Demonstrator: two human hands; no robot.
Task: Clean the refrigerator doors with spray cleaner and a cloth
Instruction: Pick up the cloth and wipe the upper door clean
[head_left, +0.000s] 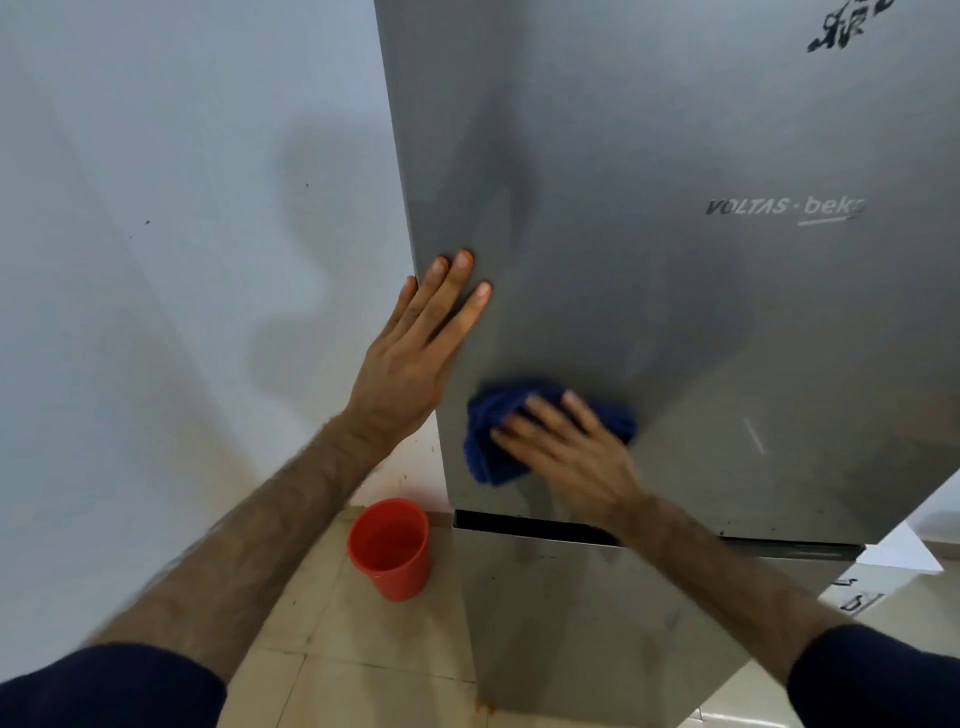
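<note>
While bracing: left hand (415, 343), fingers spread flat, steadies the grey brushed-steel upper refrigerator door (675, 312).
Wiping: right hand (566, 447), fingers extended, presses the crumpled blue cloth (493, 431) against its lower edge.

Right hand (566, 457) pressing blue cloth (493, 441) on upper door (649, 286), left hand (415, 358) flat beside

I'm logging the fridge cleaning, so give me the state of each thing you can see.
Upper door: closed, being wiped.
Lower door: closed.
Cloth: bunched, pressed against upper door.
Cup: upright on floor.
Left hand: flat on door.
Right hand: pressing cloth.
</note>
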